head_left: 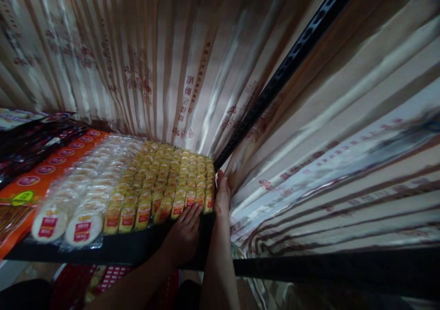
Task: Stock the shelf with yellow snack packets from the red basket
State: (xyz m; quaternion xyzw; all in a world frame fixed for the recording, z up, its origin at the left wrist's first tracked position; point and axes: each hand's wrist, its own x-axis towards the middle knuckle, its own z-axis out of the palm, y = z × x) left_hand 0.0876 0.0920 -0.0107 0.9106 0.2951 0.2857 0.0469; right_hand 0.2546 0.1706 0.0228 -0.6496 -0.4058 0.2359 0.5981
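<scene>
Rows of small yellow wrapped snack packs stand tightly side by side on a dark shelf. My left hand lies against the front of these rows near the right end, its fingers stretched out and touching the front packs. Along the right side of the last row is my right hand, held upright and flat beside the packs, its fingers extended. Part of its fingertips is hard to see in the dim light. Neither hand grips anything that I can make out.
Round white snacks in clear wrappers stand left of the yellow packs. Beyond them lie orange packages and dark shiny packages. A perforated black post and a pleated printed curtain border the shelf. A red basket sits below.
</scene>
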